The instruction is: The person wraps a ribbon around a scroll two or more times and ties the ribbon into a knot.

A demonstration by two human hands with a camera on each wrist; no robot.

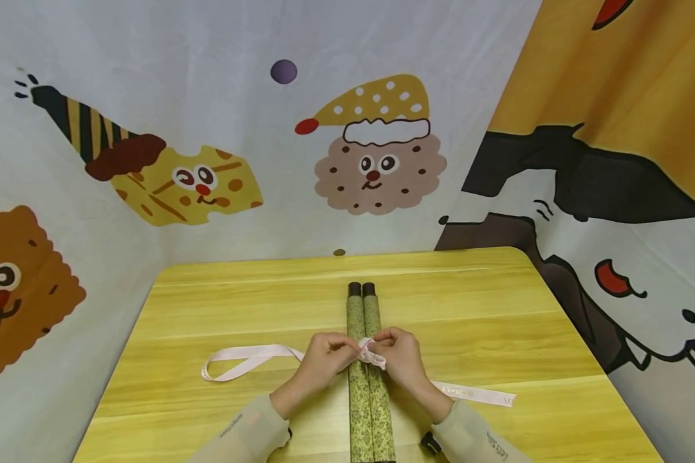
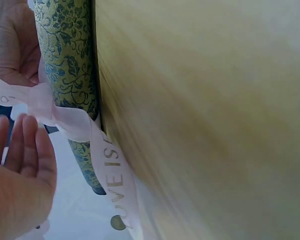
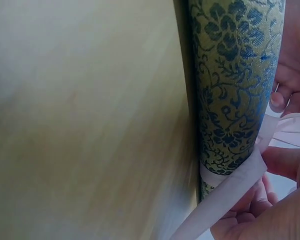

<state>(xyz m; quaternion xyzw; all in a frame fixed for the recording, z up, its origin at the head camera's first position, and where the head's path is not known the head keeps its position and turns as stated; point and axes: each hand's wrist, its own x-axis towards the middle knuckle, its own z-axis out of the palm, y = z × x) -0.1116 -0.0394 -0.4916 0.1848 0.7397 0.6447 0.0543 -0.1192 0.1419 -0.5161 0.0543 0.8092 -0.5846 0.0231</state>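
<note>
Two scrolls [image 1: 362, 399] in green-gold floral brocade lie side by side on the table, dark knobs at their far ends. A pale pink ribbon [image 1: 255, 360] with printed lettering goes round them, and its loops bunch up on top. From the left, my left hand [image 1: 325, 359] pinches the ribbon with thumb and forefinger. My right hand [image 1: 404, 361] holds a loop from the other side. In the left wrist view the ribbon's knot [image 2: 41, 102] sits against the brocade, close to the fingers. The right wrist view has the right thumb [image 3: 282, 162] on the ribbon.
The yellow wood-grain table [image 1: 208, 296] ends at a cloth backdrop [image 1: 220, 77] with cartoon figures. One ribbon tail curls on the table at left; the other tail [image 1: 481, 394] stretches out past the right wrist.
</note>
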